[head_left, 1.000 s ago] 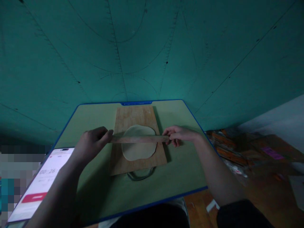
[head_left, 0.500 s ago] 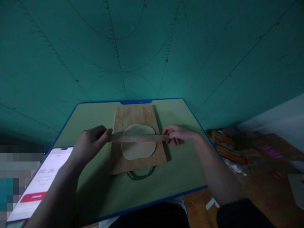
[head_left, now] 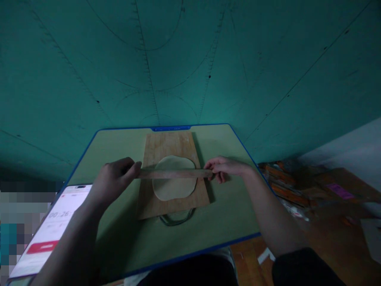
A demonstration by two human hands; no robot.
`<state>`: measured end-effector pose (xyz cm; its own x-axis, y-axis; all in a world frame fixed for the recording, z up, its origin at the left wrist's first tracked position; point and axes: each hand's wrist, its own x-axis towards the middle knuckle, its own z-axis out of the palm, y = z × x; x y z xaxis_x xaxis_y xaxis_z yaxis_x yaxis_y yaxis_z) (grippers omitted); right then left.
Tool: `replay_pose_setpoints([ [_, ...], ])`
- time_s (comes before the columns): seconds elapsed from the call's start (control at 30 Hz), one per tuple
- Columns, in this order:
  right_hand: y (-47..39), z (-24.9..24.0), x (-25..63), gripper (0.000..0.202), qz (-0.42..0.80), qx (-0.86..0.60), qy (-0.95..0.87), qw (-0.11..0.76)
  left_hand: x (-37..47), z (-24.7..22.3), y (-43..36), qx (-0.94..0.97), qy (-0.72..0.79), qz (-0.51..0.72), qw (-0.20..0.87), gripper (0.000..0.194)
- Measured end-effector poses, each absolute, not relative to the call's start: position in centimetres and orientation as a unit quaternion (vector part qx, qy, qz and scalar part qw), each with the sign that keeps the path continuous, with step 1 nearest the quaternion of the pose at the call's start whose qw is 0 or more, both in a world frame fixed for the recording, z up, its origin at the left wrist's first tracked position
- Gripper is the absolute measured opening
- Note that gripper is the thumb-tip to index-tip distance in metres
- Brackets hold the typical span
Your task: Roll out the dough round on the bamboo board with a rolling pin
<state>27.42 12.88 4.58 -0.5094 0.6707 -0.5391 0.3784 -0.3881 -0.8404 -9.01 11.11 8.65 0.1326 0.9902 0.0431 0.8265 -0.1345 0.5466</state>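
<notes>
Crosswise over the cutting board (head_left: pixel 168 143), the rolling pin (head_left: pixel 175 173) lies on the flattened dough (head_left: pixel 174 190), its ends past both long edges. The left hand (head_left: pixel 117 178) grips one end in a closed fist; the right hand's (head_left: pixel 222 169) curled fingers pinch the other. Bare wood borders the dough, widest at the far end. Left of the board, beside the forearm, a phone (head_left: pixel 56 218) reads "00:26", further digits hidden.
</notes>
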Motion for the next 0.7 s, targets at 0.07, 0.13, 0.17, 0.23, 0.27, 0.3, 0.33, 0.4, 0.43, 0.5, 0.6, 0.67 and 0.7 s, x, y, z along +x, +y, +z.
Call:
replay_pose_setpoints([
  [0.07,12.92,4.48,27.4,0.03,0.676,-0.487,-0.544,0.102,-9.05,8.65,11.13,0.723,0.629,0.2,0.203,0.045],
  [0.13,12.92,4.49,27.36,0.03,0.673,-0.488,-0.547,0.099,-9.03,8.67,11.15,0.723,0.626,0.202,0.208,0.044],
  [0.17,12.92,4.54,27.34,0.029,0.673,-0.487,-0.549,0.099,-9.01,8.68,11.16,0.724,0.625,0.205,0.209,0.044],
  [0.23,12.9,4.66,27.27,0.029,0.67,-0.486,-0.552,0.1,-8.97,8.68,11.17,0.722,0.625,0.211,0.209,0.043],
  [0.27,12.89,4.72,27.23,0.028,0.668,-0.487,-0.553,0.101,-8.96,8.68,11.17,0.722,0.625,0.212,0.209,0.042],
  [0.3,12.88,4.76,27.19,0.027,0.666,-0.489,-0.555,0.1,-8.95,8.69,11.16,0.722,0.625,0.211,0.209,0.042],
  [0.33,12.88,4.78,27.14,0.026,0.664,-0.491,-0.556,0.099,-8.95,8.71,11.14,0.722,0.626,0.208,0.209,0.042],
  [0.4,12.87,4.75,27.06,0.025,0.66,-0.493,-0.558,0.097,-8.94,8.8,11.07,0.723,0.628,0.203,0.206,0.043],
  [0.43,12.87,4.71,27.03,0.025,0.66,-0.492,-0.559,0.098,-8.94,8.87,11.03,0.722,0.629,0.201,0.204,0.044],
  [0.5,12.87,4.61,27.0,0.026,0.66,-0.49,-0.561,0.1,-8.91,9.0,10.96,0.722,0.631,0.198,0.203,0.044],
  [0.6,12.87,4.57,27.05,0.025,0.655,-0.492,-0.565,0.101,-8.83,9.09,10.93,0.724,0.627,0.199,0.206,0.043],
  [0.67,12.88,4.65,27.17,0.026,0.66,-0.486,-0.564,0.1,-8.83,9.07,10.96,0.723,0.628,0.2,0.207,0.042],
  [0.7,12.89,4.7,27.26,0.027,0.667,-0.481,-0.56,0.099,-8.85,9.05,10.98,0.723,0.629,0.198,0.208,0.041],
])
